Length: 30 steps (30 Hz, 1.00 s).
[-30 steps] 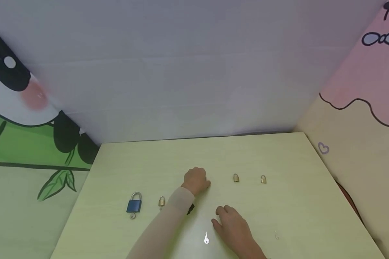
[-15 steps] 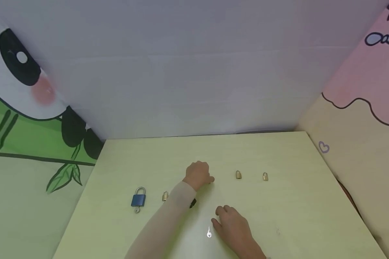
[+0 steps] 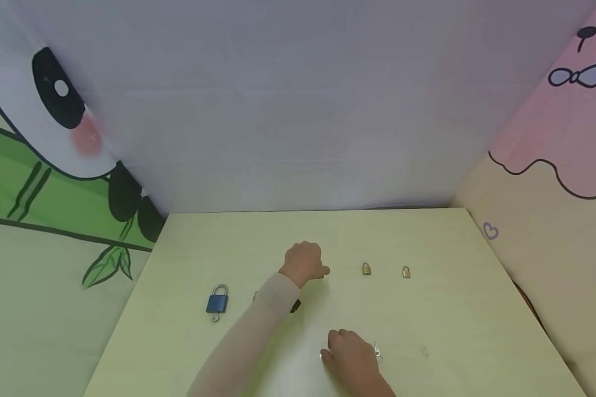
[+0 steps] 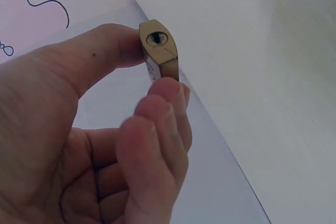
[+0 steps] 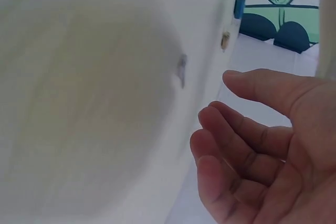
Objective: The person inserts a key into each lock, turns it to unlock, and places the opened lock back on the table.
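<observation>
My left hand [image 3: 303,263] is over the middle of the table and pinches a small brass padlock [image 4: 160,45] between thumb and fingers. Its keyhole end faces the left wrist camera, while the fingers cover the rest of its body. Lower in the head view, my right hand [image 3: 350,357] hovers near the tabletop with relaxed, bent fingers and nothing between them. A silver key [image 3: 321,353] lies right at its thumb, partly covered in that view; the right wrist view shows a blurred key [image 5: 182,71] beyond the fingertips. Another key [image 3: 377,350] lies to the right of this hand.
On the left of the table [image 3: 218,237] lies a blue padlock [image 3: 217,303] with a key in its bottom. A brass padlock [image 3: 255,296] is half hidden by my left sleeve. Two more brass padlocks, one [image 3: 366,269] beside the other [image 3: 406,272], lie right of centre. A faint key [image 3: 424,350] lies nearer.
My right hand has moved slightly down and left to the key, uncovering another key on its right. The left hand stays almost in place with the padlock; the head view has shifted a little.
</observation>
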### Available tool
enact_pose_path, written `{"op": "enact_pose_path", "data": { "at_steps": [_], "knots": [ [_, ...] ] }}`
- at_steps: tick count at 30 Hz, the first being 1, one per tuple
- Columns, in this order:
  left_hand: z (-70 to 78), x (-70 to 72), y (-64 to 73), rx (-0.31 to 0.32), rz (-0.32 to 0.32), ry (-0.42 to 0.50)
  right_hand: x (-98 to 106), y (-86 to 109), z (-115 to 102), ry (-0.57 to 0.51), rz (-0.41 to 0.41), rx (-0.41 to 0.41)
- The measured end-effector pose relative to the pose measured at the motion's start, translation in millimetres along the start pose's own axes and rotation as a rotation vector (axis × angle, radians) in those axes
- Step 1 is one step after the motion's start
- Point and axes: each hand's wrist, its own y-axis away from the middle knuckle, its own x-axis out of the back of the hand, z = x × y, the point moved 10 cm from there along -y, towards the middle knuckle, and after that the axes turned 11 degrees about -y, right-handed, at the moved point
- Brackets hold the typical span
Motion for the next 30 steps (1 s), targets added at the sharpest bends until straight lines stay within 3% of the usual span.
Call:
{"op": "enact_pose_path", "data": {
  "at_steps": [10,18,26,30],
  "knots": [
    [-0.3,-0.9,2.3,-0.019,-0.011,0.007,-26.3,2.2,7.0,0.067,-0.002,-0.042],
    [-2.9,-2.3,6.1,-0.013,-0.020,0.022,-26.6,0.4,6.0,0.093,0.031,-0.070],
    [-4.5,-3.2,7.9,-0.024,-0.006,0.042,-30.3,-2.0,8.2,0.086,0.038,-0.149],
    [-5.6,-2.6,7.5,-0.027,0.006,0.046,-30.8,0.2,-1.4,0.144,0.057,-0.119]
  ]
}}
